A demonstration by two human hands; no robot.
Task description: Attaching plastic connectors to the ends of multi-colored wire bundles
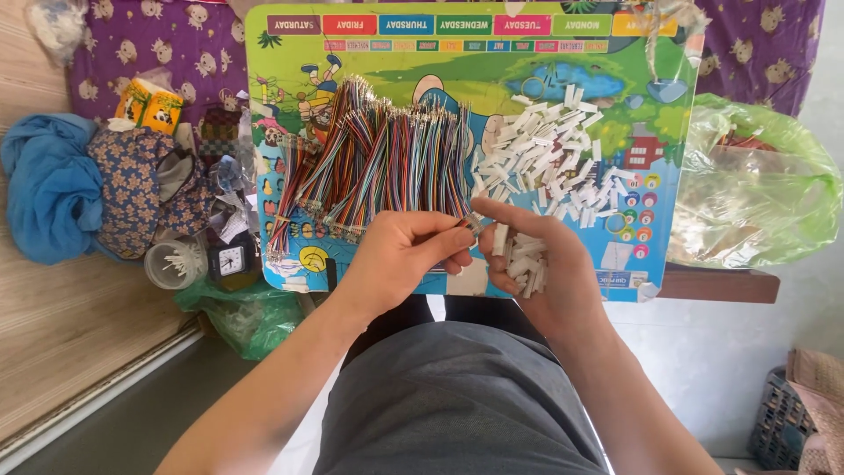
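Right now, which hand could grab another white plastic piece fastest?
Probably the right hand: it already cups several white connectors, and the loose pile of white connectors lies just beyond it. The left hand sits by the coloured wires.

The left hand [400, 255] curls over the wire ends it pinches, hiding them. White connectors [520, 260] lie half covered in the right hand [536, 264]. The board [475, 70] is cut by the top edge; the basket [778, 422] by the right.
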